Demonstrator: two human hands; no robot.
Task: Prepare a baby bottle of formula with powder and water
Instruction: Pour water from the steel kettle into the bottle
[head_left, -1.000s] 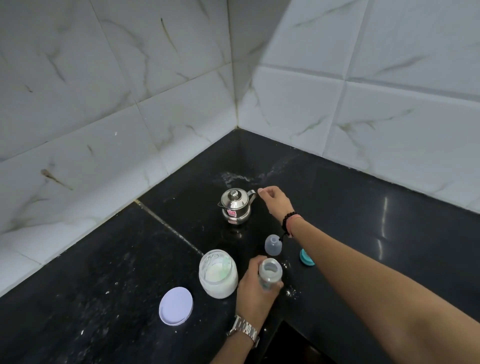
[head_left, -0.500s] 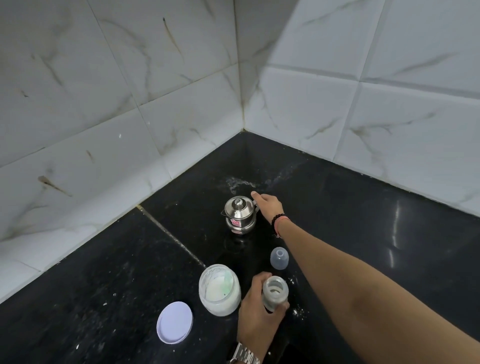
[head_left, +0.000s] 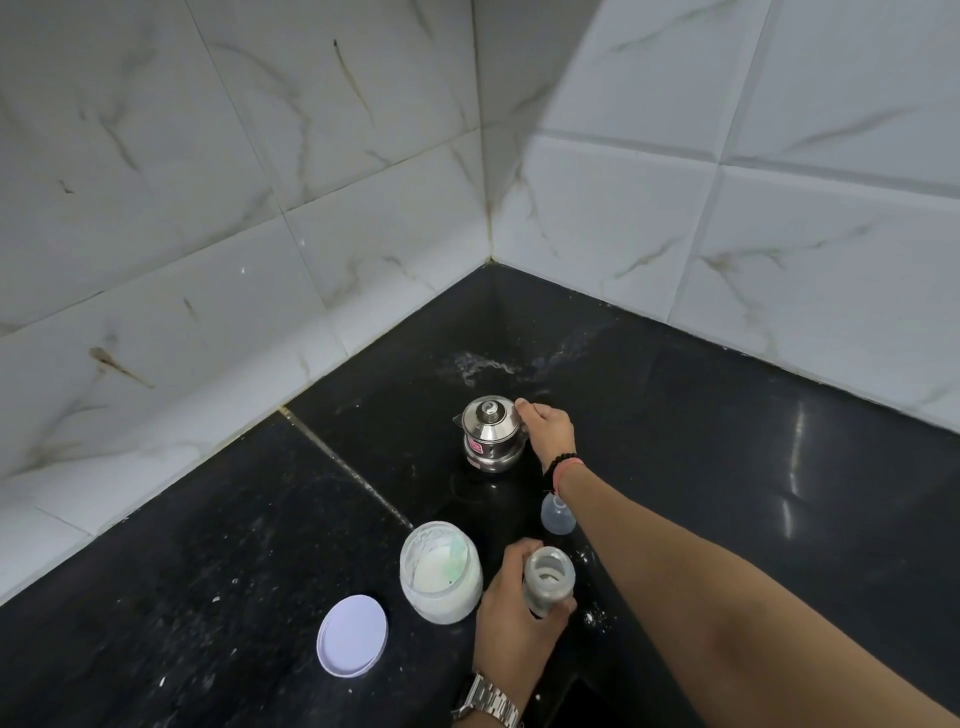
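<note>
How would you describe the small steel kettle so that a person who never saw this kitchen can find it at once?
Look at the black counter where the two tiled walls meet in a corner. Near that corner stands the steel kettle, with the right hand at its handle side. It is the only shiny metal thing there, with a domed, knobbed lid; the powder jar and baby bottle nearer the person are pale and lidless.

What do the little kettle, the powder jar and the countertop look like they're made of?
Kettle: polished metal, likely stainless steel, with mirror-like reflections. Powder jar: see-through glass or clear plastic, can't tell which, powder-coated inside. Countertop: glossy black stone, probably granite, speckled and reflecting light.
</note>
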